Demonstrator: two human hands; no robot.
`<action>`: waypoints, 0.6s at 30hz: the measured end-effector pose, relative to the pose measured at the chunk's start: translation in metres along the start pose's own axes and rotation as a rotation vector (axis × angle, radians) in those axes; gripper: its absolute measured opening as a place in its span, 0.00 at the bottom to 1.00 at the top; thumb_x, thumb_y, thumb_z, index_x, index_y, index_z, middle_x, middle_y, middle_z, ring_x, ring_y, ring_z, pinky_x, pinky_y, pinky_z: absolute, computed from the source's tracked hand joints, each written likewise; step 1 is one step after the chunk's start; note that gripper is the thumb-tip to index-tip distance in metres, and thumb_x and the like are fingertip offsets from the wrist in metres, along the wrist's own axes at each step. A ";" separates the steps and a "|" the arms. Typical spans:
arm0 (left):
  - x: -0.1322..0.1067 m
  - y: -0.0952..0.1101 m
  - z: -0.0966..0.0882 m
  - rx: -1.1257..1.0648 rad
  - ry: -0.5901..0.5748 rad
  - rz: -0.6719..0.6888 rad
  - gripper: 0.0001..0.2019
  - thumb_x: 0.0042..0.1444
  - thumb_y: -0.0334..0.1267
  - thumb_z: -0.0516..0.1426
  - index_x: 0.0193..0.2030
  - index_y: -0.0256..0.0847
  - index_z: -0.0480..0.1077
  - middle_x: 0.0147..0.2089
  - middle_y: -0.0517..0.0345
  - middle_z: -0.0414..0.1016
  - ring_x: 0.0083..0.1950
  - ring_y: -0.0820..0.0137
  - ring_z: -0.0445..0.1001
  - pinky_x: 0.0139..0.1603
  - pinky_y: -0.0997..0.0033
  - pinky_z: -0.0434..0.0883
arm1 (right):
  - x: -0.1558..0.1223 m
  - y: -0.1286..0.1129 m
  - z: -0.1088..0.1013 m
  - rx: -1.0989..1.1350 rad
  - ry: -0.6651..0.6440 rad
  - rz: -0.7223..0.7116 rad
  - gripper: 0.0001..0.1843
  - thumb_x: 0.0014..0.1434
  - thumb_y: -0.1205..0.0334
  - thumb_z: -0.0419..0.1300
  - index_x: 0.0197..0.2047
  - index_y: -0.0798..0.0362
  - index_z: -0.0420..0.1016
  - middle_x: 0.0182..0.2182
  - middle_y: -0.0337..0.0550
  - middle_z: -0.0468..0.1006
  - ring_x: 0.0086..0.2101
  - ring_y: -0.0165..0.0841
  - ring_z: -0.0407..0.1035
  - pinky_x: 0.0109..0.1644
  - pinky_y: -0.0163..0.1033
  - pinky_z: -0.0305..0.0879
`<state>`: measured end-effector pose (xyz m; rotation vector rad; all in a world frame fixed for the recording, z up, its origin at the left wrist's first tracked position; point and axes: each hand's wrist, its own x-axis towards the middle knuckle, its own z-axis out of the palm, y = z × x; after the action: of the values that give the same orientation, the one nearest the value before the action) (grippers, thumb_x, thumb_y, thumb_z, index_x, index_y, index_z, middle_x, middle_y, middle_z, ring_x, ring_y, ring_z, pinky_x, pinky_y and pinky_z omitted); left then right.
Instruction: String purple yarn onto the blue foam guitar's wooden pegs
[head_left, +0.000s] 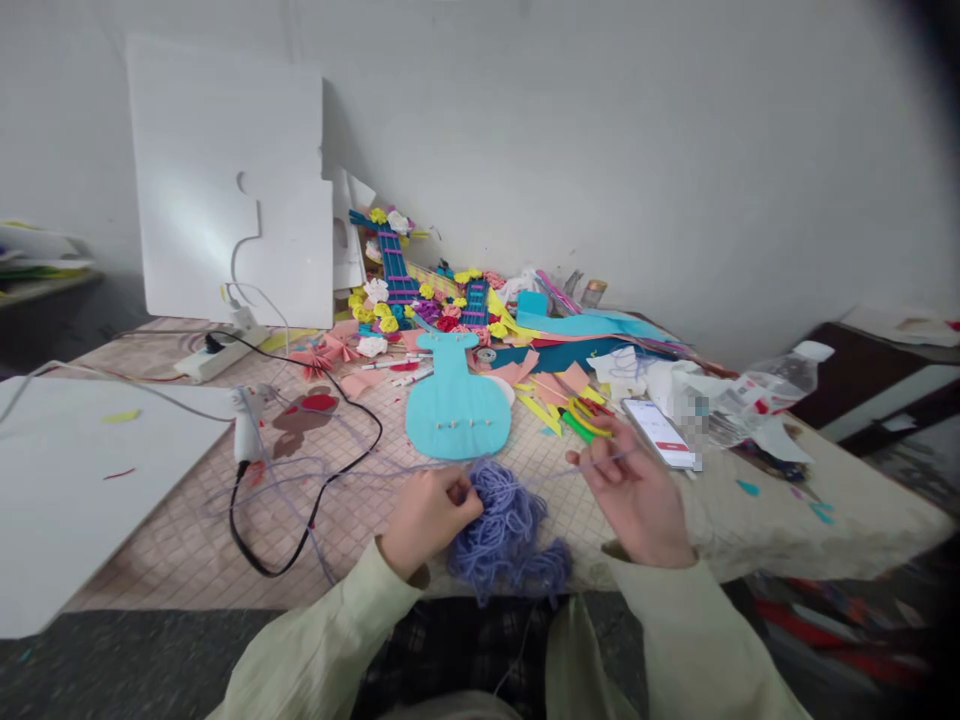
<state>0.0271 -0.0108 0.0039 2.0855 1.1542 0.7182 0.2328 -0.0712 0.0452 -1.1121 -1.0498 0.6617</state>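
Observation:
A tangled heap of purple yarn lies at the near edge of the table, between my two hands. My left hand is closed, pinching a strand of that yarn at the heap's left side. My right hand is raised to the right, its thumb and fingers pinched on a thin strand of the same yarn that runs back to the heap. Just beyond the heap lies a light blue guitar-shaped cutout with a row of small pegs across its body.
A white glue gun with a black cord stands at left, near a power strip. Large white boards lie left and lean on the wall. Paper flowers, coloured paper scraps, a phone and a plastic bottle crowd the back and right.

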 end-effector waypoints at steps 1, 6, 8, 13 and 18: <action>-0.001 0.000 -0.001 0.002 -0.002 -0.001 0.06 0.43 0.33 0.51 0.18 0.37 0.63 0.17 0.65 0.60 0.21 0.77 0.57 0.24 0.76 0.53 | 0.002 0.000 -0.002 0.062 0.001 0.036 0.13 0.57 0.51 0.52 0.37 0.49 0.71 0.15 0.28 0.46 0.17 0.25 0.47 0.34 0.42 0.64; -0.002 -0.003 -0.005 0.014 -0.002 -0.008 0.07 0.44 0.34 0.51 0.19 0.37 0.64 0.17 0.64 0.60 0.21 0.77 0.58 0.24 0.77 0.53 | 0.006 0.006 -0.012 -0.245 0.154 -0.115 0.15 0.43 0.55 0.67 0.34 0.53 0.74 0.16 0.30 0.56 0.19 0.24 0.51 0.25 0.32 0.60; -0.003 -0.005 -0.007 0.028 0.004 -0.016 0.07 0.44 0.34 0.51 0.18 0.37 0.63 0.17 0.65 0.60 0.21 0.77 0.58 0.24 0.77 0.53 | 0.007 0.006 -0.019 -0.348 0.171 -0.158 0.13 0.47 0.55 0.64 0.31 0.56 0.74 0.16 0.30 0.58 0.18 0.24 0.50 0.23 0.31 0.59; -0.005 -0.011 -0.013 0.051 0.011 -0.029 0.06 0.44 0.34 0.51 0.19 0.37 0.63 0.17 0.65 0.59 0.21 0.77 0.58 0.24 0.77 0.53 | 0.017 0.002 -0.037 -0.163 0.157 -0.113 0.17 0.61 0.52 0.46 0.30 0.52 0.70 0.15 0.27 0.46 0.15 0.25 0.43 0.22 0.35 0.61; -0.006 -0.015 -0.016 0.077 0.043 -0.040 0.06 0.44 0.34 0.51 0.19 0.37 0.64 0.17 0.65 0.58 0.20 0.77 0.58 0.24 0.76 0.53 | 0.012 0.010 -0.049 -0.236 0.263 -0.151 0.13 0.43 0.58 0.67 0.33 0.53 0.73 0.17 0.29 0.57 0.19 0.24 0.50 0.24 0.31 0.57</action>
<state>0.0052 -0.0057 0.0019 2.1133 1.2624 0.7130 0.2829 -0.0761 0.0363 -1.2707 -0.9891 0.2663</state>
